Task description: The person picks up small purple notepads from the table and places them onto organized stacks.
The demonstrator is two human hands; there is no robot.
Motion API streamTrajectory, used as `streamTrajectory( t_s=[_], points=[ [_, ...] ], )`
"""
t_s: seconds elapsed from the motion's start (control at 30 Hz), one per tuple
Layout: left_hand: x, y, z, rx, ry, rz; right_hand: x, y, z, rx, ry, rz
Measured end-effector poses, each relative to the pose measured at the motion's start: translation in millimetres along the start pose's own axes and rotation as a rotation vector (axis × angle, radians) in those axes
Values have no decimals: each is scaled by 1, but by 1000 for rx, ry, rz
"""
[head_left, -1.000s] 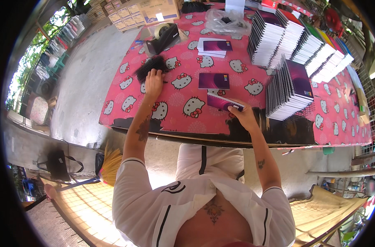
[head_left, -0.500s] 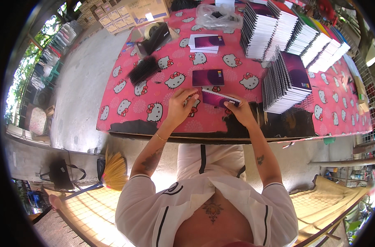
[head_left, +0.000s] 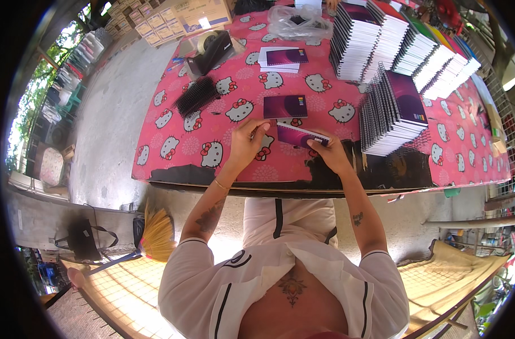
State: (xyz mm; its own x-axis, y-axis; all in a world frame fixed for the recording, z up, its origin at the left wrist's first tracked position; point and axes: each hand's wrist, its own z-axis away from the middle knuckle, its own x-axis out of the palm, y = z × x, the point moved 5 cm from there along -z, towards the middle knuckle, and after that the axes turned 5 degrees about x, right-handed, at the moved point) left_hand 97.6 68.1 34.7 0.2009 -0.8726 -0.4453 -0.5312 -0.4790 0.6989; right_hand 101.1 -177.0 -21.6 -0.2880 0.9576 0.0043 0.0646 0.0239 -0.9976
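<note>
A small purple notebook (head_left: pixel 296 136) with a white perforated edge is held tilted above the table's near side. My right hand (head_left: pixel 330 151) grips its right end, the thumb on top of the cover. Just off its left end, my left hand (head_left: pixel 247 141) has its thumb and forefinger pinched together; what lies between them, if anything, is too small to make out. Beyond both hands a second purple notebook (head_left: pixel 284 106) lies flat. Farther back, another purple notebook (head_left: pixel 286 56) rests on white sheets (head_left: pixel 279 68).
Black wire binding coils (head_left: pixel 197 96) lie left of my hands, with a tape dispenser (head_left: pixel 215 51) behind them. A stack of spiral notebooks (head_left: pixel 390 113) stands to the right, before taller stacks (head_left: pixel 356 42). A clear plastic bag (head_left: pixel 300 24) sits on the pink patterned tablecloth (head_left: pixel 229 118).
My left fingers have drawn together into a pinch and shifted slightly away at the notebook's left end. My right hand and its notebook have hardly moved.
</note>
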Motion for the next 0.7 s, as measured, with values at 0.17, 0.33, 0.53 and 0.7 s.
streamTrajectory(
  t_s=[0.17,0.33,0.53,0.7],
  points=[
    [5,-13,0,-72,-40,152,0,1,0,-9,-20,-7],
    [2,-9,-2,17,-50,154,0,3,0,17,-24,-18],
    [5,8,-8,117,-30,72,-1,0,1,9,-10,1],
    [9,0,-27,79,-411,71,0,-3,2,10,-30,-3]
  ],
)
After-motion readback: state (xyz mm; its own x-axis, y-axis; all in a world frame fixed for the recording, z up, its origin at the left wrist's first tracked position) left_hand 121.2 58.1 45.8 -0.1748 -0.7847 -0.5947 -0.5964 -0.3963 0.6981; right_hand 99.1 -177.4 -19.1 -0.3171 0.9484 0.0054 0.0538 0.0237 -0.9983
